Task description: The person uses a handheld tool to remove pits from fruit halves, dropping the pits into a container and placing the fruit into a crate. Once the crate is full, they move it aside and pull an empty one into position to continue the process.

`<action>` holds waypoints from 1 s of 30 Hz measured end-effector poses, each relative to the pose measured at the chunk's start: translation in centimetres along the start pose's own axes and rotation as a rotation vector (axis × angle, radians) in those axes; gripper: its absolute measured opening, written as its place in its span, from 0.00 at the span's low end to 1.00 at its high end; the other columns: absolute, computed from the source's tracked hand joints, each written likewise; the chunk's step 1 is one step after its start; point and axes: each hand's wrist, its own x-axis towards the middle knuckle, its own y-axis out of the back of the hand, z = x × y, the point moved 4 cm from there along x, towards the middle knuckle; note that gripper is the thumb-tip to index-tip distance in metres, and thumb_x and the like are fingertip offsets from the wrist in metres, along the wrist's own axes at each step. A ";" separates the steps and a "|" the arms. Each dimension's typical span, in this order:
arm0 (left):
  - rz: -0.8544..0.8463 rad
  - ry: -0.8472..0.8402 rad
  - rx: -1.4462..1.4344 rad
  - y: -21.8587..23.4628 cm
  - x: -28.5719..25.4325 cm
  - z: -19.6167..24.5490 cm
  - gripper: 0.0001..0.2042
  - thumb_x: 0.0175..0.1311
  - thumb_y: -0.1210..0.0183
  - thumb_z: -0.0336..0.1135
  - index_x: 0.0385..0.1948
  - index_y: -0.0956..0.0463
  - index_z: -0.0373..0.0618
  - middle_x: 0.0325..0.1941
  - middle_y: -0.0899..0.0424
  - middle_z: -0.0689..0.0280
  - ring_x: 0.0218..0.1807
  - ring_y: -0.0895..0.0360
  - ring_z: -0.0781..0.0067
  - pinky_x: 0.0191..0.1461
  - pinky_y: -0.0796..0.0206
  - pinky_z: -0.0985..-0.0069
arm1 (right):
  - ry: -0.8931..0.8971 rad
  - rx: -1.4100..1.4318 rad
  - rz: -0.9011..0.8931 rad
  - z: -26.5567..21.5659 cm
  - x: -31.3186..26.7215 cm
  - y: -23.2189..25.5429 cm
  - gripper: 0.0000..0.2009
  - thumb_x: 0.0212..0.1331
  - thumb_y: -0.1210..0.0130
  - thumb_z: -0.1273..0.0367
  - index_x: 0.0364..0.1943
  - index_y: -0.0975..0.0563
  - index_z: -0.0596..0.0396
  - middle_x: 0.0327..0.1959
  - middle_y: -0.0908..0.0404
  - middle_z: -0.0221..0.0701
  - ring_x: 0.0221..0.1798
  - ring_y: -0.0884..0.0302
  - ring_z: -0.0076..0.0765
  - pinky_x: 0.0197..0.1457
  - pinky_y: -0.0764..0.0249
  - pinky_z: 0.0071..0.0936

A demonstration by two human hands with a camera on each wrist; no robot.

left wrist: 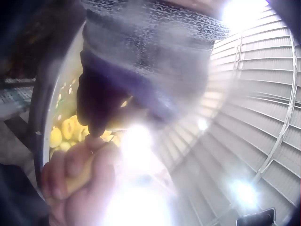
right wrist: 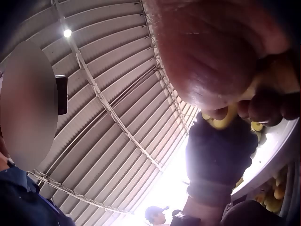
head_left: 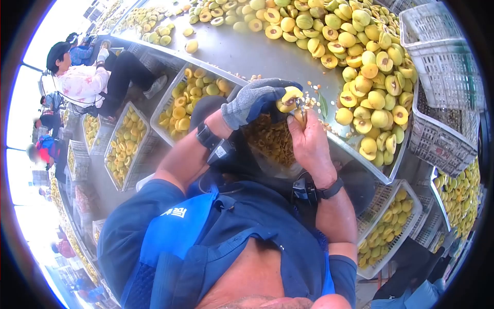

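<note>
My gloved left hand (head_left: 253, 103) grips a yellow fruit (head_left: 289, 99), its cut face showing, above the near edge of a metal table (head_left: 226, 44). My bare right hand (head_left: 313, 147) meets it from the right, thumb and fingers curled round a small tool. The tool's pale yellow handle (left wrist: 81, 176) shows in the left wrist view, within the bare fingers (left wrist: 59, 181); its tip is hard to make out against the fruit. From the right wrist, the fruit (right wrist: 225, 118) appears between the gloved hand (right wrist: 220, 150) and the bare hand (right wrist: 211, 61).
Cut fruit (head_left: 378, 98) is heaped on the table's right, with pale kernels (head_left: 310, 98) and a green leaf (head_left: 323, 104) nearby. Below my hands is a container of brown pits (head_left: 272, 139). Fruit crates (head_left: 158, 110) stand left and right; a seated person (head_left: 85, 85) works at left.
</note>
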 end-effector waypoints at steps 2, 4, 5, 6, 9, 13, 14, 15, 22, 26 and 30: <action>0.041 -0.002 0.094 -0.8 -0.6 0.6 0.20 0.75 0.49 0.37 0.61 0.26 0.35 0.51 0.16 0.60 0.45 0.18 0.76 0.42 0.23 0.78 | -0.033 -0.007 -0.004 -0.5 -0.3 0.6 0.13 0.69 0.46 0.66 0.47 0.27 0.64 0.38 0.17 0.53 0.44 0.20 0.64 0.48 0.26 0.49; -0.011 -0.086 0.129 -1.0 -0.8 0.6 0.17 0.74 0.47 0.34 0.60 0.24 0.36 0.52 0.17 0.63 0.46 0.20 0.78 0.45 0.25 0.80 | -0.062 -0.013 -0.012 -0.3 -0.5 0.8 0.14 0.69 0.46 0.66 0.47 0.28 0.64 0.38 0.18 0.54 0.44 0.20 0.65 0.47 0.26 0.50; -0.060 -0.169 0.164 -1.1 -0.9 0.6 0.15 0.73 0.45 0.30 0.58 0.22 0.37 0.53 0.17 0.66 0.48 0.22 0.81 0.47 0.27 0.81 | -0.025 -0.039 -0.011 0.0 -0.6 0.6 0.13 0.69 0.46 0.66 0.46 0.28 0.64 0.36 0.18 0.54 0.43 0.20 0.66 0.46 0.26 0.51; -0.060 -0.164 0.166 -1.0 -0.7 0.0 0.15 0.73 0.45 0.30 0.58 0.22 0.37 0.53 0.17 0.66 0.48 0.22 0.81 0.47 0.27 0.81 | 0.010 -0.065 -0.009 0.2 -0.7 0.5 0.12 0.69 0.46 0.66 0.45 0.28 0.64 0.35 0.18 0.55 0.42 0.20 0.67 0.45 0.26 0.52; -0.060 -0.469 0.359 -1.5 -0.9 0.5 0.14 0.73 0.44 0.31 0.55 0.20 0.38 0.48 0.17 0.71 0.43 0.25 0.86 0.42 0.31 0.86 | 0.063 0.189 -0.043 1.2 -0.4 0.1 0.11 0.68 0.47 0.67 0.43 0.29 0.63 0.37 0.19 0.56 0.44 0.21 0.67 0.43 0.27 0.53; 0.110 0.012 0.352 -1.7 -0.1 -0.9 0.17 0.74 0.45 0.37 0.58 0.22 0.37 0.42 0.17 0.67 0.35 0.21 0.81 0.35 0.27 0.84 | -0.146 -0.217 -0.073 1.4 -0.7 0.3 0.10 0.68 0.48 0.68 0.41 0.29 0.64 0.40 0.21 0.57 0.47 0.23 0.67 0.45 0.28 0.54; 0.120 -0.024 0.311 -1.6 0.0 -1.2 0.17 0.74 0.45 0.37 0.57 0.21 0.38 0.41 0.17 0.68 0.35 0.21 0.82 0.35 0.28 0.84 | -0.017 -0.210 -0.085 1.5 -0.7 0.1 0.10 0.68 0.48 0.68 0.41 0.29 0.64 0.39 0.21 0.58 0.47 0.24 0.68 0.45 0.28 0.54; 0.131 -0.063 0.270 -1.7 0.1 -1.1 0.17 0.73 0.44 0.38 0.56 0.21 0.38 0.40 0.18 0.68 0.35 0.22 0.82 0.35 0.28 0.85 | 0.115 -0.204 -0.097 1.4 -0.7 -0.2 0.10 0.68 0.48 0.68 0.40 0.29 0.64 0.39 0.22 0.59 0.47 0.24 0.68 0.45 0.28 0.55; 0.196 0.080 0.273 -1.2 0.8 -1.9 0.14 0.75 0.47 0.29 0.56 0.22 0.33 0.55 0.17 0.63 0.53 0.21 0.77 0.62 0.29 0.80 | 0.053 -0.037 -0.045 1.8 -0.5 -0.5 0.11 0.67 0.47 0.68 0.41 0.31 0.65 0.33 0.23 0.61 0.42 0.23 0.69 0.45 0.29 0.57; 0.246 -0.077 0.125 -1.6 2.0 -3.7 0.12 0.74 0.48 0.26 0.52 0.21 0.33 0.50 0.16 0.62 0.50 0.20 0.76 0.56 0.27 0.79 | 0.004 -0.251 -0.076 2.2 -0.7 -1.3 0.11 0.66 0.47 0.68 0.41 0.30 0.64 0.31 0.23 0.61 0.35 0.23 0.70 0.40 0.26 0.54; 0.290 -0.283 0.325 -1.9 1.9 -3.9 0.13 0.73 0.45 0.35 0.41 0.18 0.32 0.38 0.12 0.63 0.40 0.19 0.77 0.47 0.26 0.79 | 0.465 0.078 -0.040 4.1 0.1 -2.0 0.10 0.69 0.47 0.66 0.39 0.30 0.61 0.22 0.24 0.48 0.18 0.26 0.57 0.25 0.26 0.43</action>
